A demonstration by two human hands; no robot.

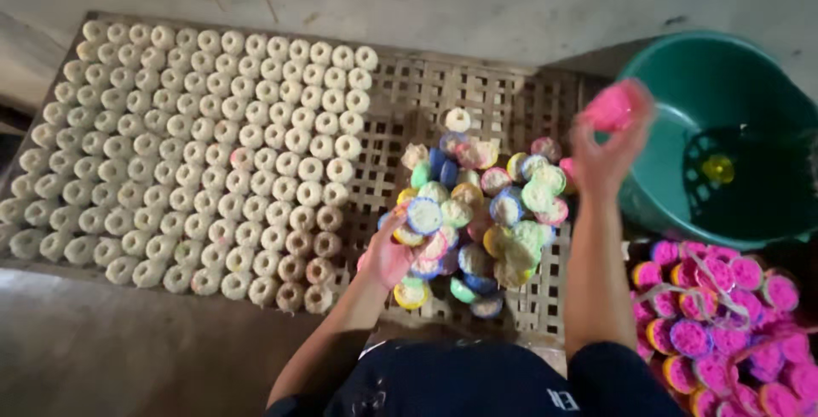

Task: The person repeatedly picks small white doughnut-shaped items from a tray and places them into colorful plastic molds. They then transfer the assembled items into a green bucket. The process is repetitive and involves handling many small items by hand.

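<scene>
Lattice tray (pixel 443 93); right hand (pixel 609 149) lifts pink cup (pixel 609 109).

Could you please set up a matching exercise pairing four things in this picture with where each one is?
Things:
1. white rings
2. bucket
3. pink piece
4. pink-filled cups

Places:
a. far right, upper part
b. in rows on the left of the rack
c. in the right hand
d. bottom right corner

Pairs: 1-b, 2-a, 3-c, 4-d
</scene>
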